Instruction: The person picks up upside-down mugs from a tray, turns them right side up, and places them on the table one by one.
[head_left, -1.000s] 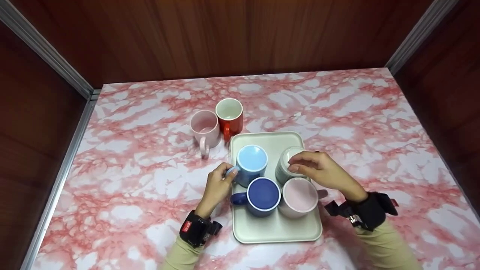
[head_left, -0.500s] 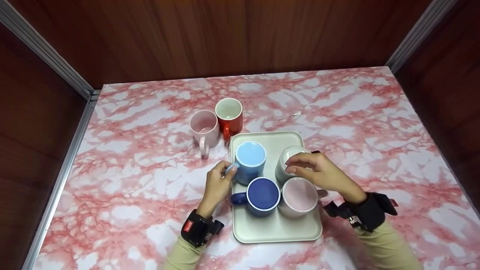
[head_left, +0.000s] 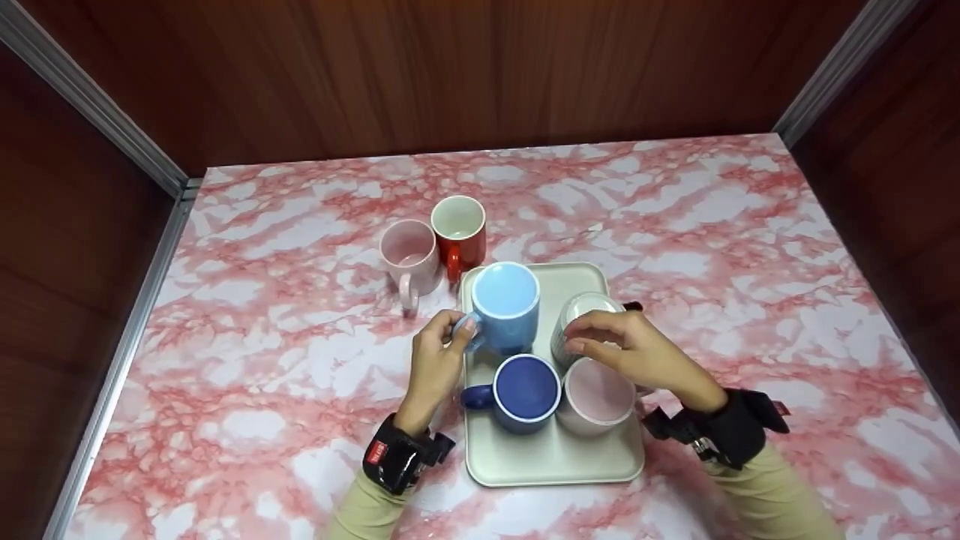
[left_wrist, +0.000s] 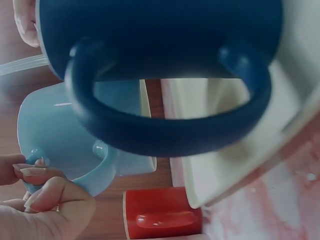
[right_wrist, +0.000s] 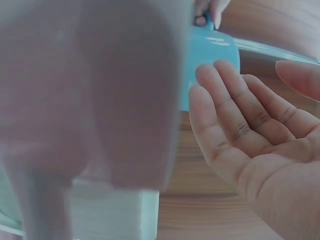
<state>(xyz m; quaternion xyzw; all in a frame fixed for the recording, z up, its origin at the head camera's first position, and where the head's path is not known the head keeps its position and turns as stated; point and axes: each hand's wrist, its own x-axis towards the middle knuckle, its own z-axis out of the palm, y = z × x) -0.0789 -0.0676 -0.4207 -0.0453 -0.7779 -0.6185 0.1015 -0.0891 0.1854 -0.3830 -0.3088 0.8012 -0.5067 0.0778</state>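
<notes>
My left hand [head_left: 437, 356] pinches the handle of a light blue mug [head_left: 510, 319], held upright above the far left of a cream tray [head_left: 555, 465]. In the left wrist view a gap shows between the light blue mug [left_wrist: 75, 130] and the tray [left_wrist: 192, 165]. My right hand [head_left: 641, 349] hovers over a whitish mug [head_left: 592, 301], partly hiding it. Its fingers [right_wrist: 235, 105] are loosely bent and hold nothing in the right wrist view. A dark blue mug [head_left: 526, 394] and a pale pink mug [head_left: 598, 397] stand side by side on the tray, nearer the body.
Beyond the tray's far left corner, a pink mug [head_left: 411, 259] and a red mug [head_left: 463, 244] stand on the marbled table [head_left: 285, 360]. Dark wooden panels [head_left: 480, 75] enclose the table at the back and sides.
The light blue mug has risen off the tray and moved slightly away from the body in my left hand. My right hand has shifted a little left over the whitish mug.
</notes>
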